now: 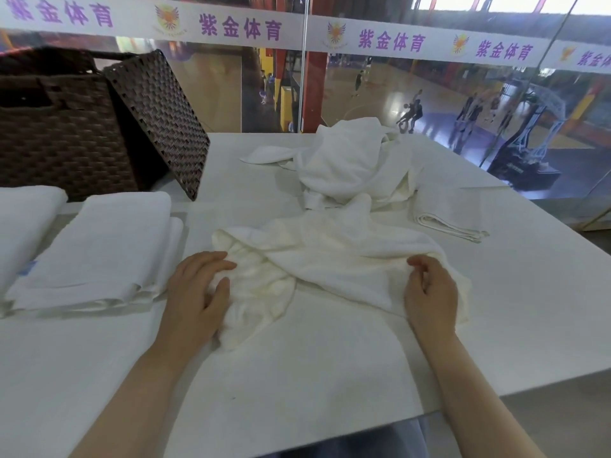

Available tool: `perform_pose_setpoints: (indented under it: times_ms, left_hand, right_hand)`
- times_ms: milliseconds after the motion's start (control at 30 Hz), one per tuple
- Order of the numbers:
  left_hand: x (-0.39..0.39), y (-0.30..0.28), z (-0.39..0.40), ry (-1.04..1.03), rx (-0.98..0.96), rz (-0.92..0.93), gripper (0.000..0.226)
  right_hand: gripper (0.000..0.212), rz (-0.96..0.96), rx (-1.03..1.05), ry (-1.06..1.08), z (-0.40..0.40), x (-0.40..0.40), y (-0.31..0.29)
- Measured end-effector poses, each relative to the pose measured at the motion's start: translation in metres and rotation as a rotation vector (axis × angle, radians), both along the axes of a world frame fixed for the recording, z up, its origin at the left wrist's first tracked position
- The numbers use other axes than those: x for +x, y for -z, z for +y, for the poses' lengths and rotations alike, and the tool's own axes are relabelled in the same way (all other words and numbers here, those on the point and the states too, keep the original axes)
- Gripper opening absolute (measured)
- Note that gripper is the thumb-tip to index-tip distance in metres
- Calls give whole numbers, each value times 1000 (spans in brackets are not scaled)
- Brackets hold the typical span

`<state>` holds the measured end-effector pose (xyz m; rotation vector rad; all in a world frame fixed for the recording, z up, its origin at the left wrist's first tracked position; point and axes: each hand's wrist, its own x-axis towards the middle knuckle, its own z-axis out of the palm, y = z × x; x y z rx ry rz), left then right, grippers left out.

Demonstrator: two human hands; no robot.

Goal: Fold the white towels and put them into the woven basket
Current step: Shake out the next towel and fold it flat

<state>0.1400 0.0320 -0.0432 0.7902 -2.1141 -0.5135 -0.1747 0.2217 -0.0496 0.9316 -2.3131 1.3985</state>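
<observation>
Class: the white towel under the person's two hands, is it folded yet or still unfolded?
Unfolded. The towel lies crumpled and twisted on the table, edges uneven; the left hand and right hand each grip an end.

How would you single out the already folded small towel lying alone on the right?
Start from the crumpled towel heap at the table's far middle. Just right of it and nearer lies the folded small towel: flat and rectangular with stacked edges, unlike the rumpled heap.

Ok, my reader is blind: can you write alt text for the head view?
Two hands, left and right, grip a crumpled white towel on a white table. Folded towels lie at left before a dark woven basket, with a towel heap behind.
</observation>
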Motion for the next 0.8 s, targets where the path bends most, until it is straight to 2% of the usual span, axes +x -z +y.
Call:
perform_pose_setpoints:
  times_ms: [67,133,233,300,400,500,567,667,733,800]
  left_hand:
    - [5,-3,9,152,22,-7,27]
    - [12,-2,18,262,70,-40,29]
    - [22,2,26,316,193,-75,38]
    - [26,3,30,342,239,-113,44]
    - [29,4,31,356,202,-144,50]
    - [33,6,32,336,169,-147,35]
    - [35,3,37,332,171,-113,26]
    - [42,-1,43,337,231,-2,28]
    - [46,-3,42,287,325,66,34]
    - [45,-5,44,184,381,85,28]
  right_hand:
    - [34,81,104,147,3,-10,4]
    - [48,25,230,234,5,-16,7]
    - [71,-49,396,257,4,-17,11]
    - [68,-23,415,238,4,-18,12]
    - [62,11,334,206,5,-16,6]
    - [56,83,246,154,11,-12,2]
    - [52,95,173,103,14,-11,2]
    - [36,124,94,57,15,-8,3]
    - [24,197,74,47,16,-9,6]
    - [18,204,83,30,16,-8,6]
